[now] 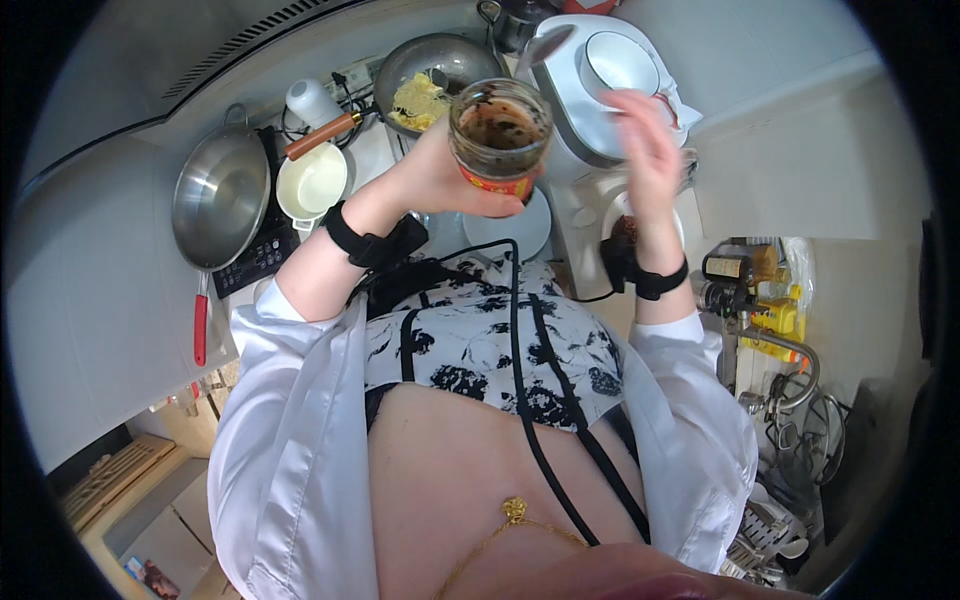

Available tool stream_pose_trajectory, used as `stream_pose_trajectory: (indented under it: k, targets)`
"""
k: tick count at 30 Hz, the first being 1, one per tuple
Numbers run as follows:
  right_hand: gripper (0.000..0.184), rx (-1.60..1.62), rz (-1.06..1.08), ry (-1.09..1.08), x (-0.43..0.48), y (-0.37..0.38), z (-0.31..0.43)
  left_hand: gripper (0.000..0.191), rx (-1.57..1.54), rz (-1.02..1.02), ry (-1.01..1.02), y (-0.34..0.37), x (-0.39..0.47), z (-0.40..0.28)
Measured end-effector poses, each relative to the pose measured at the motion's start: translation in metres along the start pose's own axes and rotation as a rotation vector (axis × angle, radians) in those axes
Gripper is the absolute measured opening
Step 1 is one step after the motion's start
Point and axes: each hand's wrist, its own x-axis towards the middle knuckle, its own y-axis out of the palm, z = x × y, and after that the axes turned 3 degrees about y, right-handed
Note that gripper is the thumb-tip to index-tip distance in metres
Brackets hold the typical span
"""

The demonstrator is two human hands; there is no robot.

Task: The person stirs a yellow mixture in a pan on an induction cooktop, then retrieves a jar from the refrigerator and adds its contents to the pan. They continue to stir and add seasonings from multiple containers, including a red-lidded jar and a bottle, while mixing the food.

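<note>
My left hand is wrapped around an open glass jar with a red label. Dark, oily residue coats the jar's inside, and its mouth faces the camera. My right hand is raised to the right of the jar, blurred by motion, with fingers partly bent; whether it holds something cannot be told. A blurred, spoon-shaped dark object shows up and left of its fingertips. Behind the jar, a wok with a wooden handle holds yellow, shredded or noodle-like food. A dish with dark red contents is partly hidden by my right wrist.
At the left, a steel frying pan rests by a black cooktop, beside a cream pot. A pale plate lies below the jar. A white bowl sits on a white appliance. Bottles and a faucet are at right.
</note>
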Motion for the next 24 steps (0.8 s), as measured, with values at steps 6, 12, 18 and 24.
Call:
stream_pose_trajectory:
  k: [6,12,18,24]
  targets:
    - [0.029,1.007,0.419,0.661,-0.009,0.085,0.030,0.073,0.080,0.117,0.018,-0.004,-0.019,-0.017]
    - [0.023,0.848,0.077,0.331,-0.001,0.102,0.047,0.067,0.044,-0.069,-0.026,-0.007,-0.049,-0.017]
    - [0.008,-0.394,0.022,-0.201,-0.007,0.058,0.128,0.061,0.879,-0.380,0.107,-0.042,-0.077,-0.018]
    - [0.002,-0.819,0.296,-0.407,-0.025,0.103,0.151,0.053,1.001,-0.340,0.214,-0.056,-0.090,-0.022]
